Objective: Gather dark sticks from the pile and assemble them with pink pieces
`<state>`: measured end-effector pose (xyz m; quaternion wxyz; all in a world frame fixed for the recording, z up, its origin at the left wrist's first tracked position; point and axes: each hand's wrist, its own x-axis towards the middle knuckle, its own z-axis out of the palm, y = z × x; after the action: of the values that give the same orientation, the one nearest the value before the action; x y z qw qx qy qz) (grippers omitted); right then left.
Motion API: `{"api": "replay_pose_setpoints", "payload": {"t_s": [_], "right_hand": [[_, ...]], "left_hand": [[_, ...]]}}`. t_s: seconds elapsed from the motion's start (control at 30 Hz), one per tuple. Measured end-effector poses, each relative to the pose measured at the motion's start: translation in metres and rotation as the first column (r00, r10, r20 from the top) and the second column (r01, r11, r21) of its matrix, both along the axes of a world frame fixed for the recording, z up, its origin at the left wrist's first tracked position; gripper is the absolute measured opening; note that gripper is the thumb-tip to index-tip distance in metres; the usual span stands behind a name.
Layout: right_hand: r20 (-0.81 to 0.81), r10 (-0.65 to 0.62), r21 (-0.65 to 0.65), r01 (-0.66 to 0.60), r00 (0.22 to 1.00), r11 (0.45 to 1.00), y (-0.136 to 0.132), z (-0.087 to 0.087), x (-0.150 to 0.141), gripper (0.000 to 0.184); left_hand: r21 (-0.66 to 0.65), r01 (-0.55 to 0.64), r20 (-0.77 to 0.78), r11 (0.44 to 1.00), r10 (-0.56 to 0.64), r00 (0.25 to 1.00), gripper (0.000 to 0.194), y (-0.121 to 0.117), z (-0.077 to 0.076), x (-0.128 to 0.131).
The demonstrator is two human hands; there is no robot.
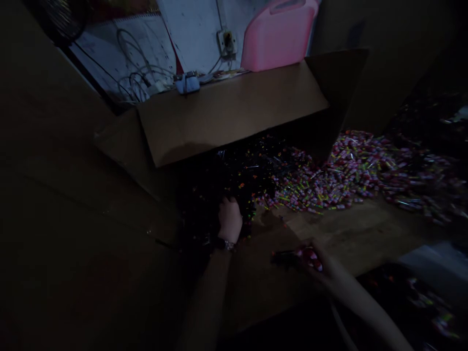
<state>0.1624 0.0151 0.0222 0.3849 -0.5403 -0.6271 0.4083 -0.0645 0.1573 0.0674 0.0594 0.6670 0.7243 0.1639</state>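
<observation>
Red bundle: likely light, slick; grip mid-length. Right hand: fingers closed around it. Left hand: finger state indeterminable, dark.

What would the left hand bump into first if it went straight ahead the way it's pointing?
Probably the dark pile of small pieces just ahead of the left hand. It may be touching some already; it's too dark to tell.
</observation>
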Motion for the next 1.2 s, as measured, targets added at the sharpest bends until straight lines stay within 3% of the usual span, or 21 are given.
{"api": "replay_pose_setpoints", "payload": {"t_s": [0.2,0.27,0.4,0.47,0.53,0.63,0.7,0.8,0.93,1.0,1.07,1.1,1.2], "right_hand": [[0.035,-0.020,0.014,0.019,0.999,1.000,-0.001,-0.001,0.018,0.021],[0.001,-0.066,-0.006,0.066,0.998,0.998,0.002,-0.003,0.019,0.024],[-0.098,-0.158,-0.057,0.153,0.983,0.987,0.008,0.000,0.004,0.034],[-0.122,-0.151,-0.081,0.142,0.981,0.987,0.011,0.003,-0.007,0.036],[-0.129,-0.131,-0.100,0.119,0.983,0.988,0.012,0.002,-0.015,0.036],[-0.126,-0.124,-0.122,0.109,0.984,0.987,0.012,-0.004,-0.021,0.036],[-0.113,-0.129,-0.145,0.112,0.985,0.983,0.011,-0.010,-0.023,0.036],[-0.130,-0.131,-0.178,0.107,0.983,0.978,0.006,-0.012,-0.027,0.035],[-0.169,-0.138,-0.158,0.112,0.976,0.981,0.001,-0.006,-0.039,0.031],[-0.176,-0.146,-0.139,0.122,0.974,0.983,0.000,-0.003,-0.043,0.032],[-0.184,-0.150,-0.138,0.126,0.971,0.982,0.001,-0.001,-0.044,0.033],[-0.195,-0.145,-0.143,0.118,0.970,0.983,0.002,0.002,-0.043,0.033],[-0.242,-0.118,-0.124,0.090,0.963,0.988,0.002,0.016,-0.037,0.031]], "left_hand": [[-0.087,0.021,0.233,0.996,0.000,0.973,0.054,-0.028,0.006,-0.048],[-0.106,0.018,0.390,0.994,0.025,0.920,0.062,-0.045,0.003,-0.054],[-0.125,0.005,0.751,0.992,0.091,0.653,0.067,-0.069,-0.014,-0.047],[-0.114,-0.080,0.840,0.990,0.139,0.525,0.068,-0.073,-0.024,-0.038],[-0.123,-0.186,0.927,0.975,0.180,0.330,0.066,-0.074,-0.031,-0.029],[-0.194,-0.254,0.973,0.948,0.219,0.077,0.047,-0.075,-0.034,-0.023],[-0.273,-0.220,0.960,0.936,0.279,-0.004,0.030,-0.077,-0.031,-0.023],[-0.371,-0.114,0.924,0.922,0.354,-0.143,0.029,-0.082,-0.023,-0.027],[-0.404,-0.018,0.880,0.915,0.383,-0.280,0.028,-0.093,-0.012,-0.024],[-0.392,0.024,0.874,0.920,0.381,-0.303,0.030,-0.098,-0.008,-0.019],[-0.340,0.022,0.912,0.940,0.335,-0.235,0.034,-0.105,-0.004,-0.012],[-0.296,0.012,0.944,0.955,0.295,-0.149,0.037,-0.108,-0.002,-0.008],[-0.137,0.078,0.966,0.987,0.116,0.230,0.035,-0.119,0.005,-0.001]]}}
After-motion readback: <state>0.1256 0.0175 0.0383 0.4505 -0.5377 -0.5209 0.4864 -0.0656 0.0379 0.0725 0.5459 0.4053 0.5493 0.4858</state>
